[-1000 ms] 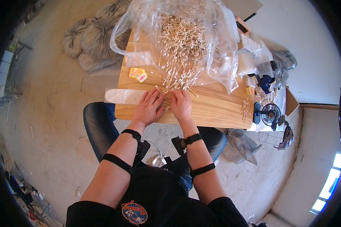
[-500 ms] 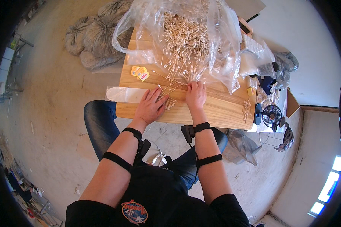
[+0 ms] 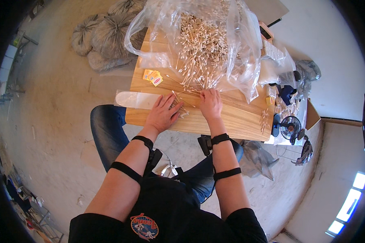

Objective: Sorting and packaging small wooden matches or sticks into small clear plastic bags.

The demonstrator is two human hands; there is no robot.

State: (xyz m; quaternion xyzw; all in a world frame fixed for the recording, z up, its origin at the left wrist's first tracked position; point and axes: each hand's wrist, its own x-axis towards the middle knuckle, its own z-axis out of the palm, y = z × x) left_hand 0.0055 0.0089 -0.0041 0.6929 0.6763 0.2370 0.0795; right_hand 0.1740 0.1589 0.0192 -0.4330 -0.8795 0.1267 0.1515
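Observation:
My left hand lies on the table near its front edge, fingers spread, with a small row of cotton swabs under and beside its fingertips. A loose swab or two lean across those fingers. Farther right, my right hand is closed, its bent fingertips down among swabs at the near edge of a large heap of cotton swabs; the tips themselves are partly hidden. Under the left fingers ends a long white strip in a clear sleeve. Small yellow cards lie beyond it.
A big clear plastic bag lies open around the heap on the wooden table. Several swabs sit by the right edge, near a small black fan. Full grey sacks stand on the floor at left.
The whole view has shifted slightly. Some loose swabs between my hands have changed position, with fewer lying across there now. Both hands stay nearly in place.

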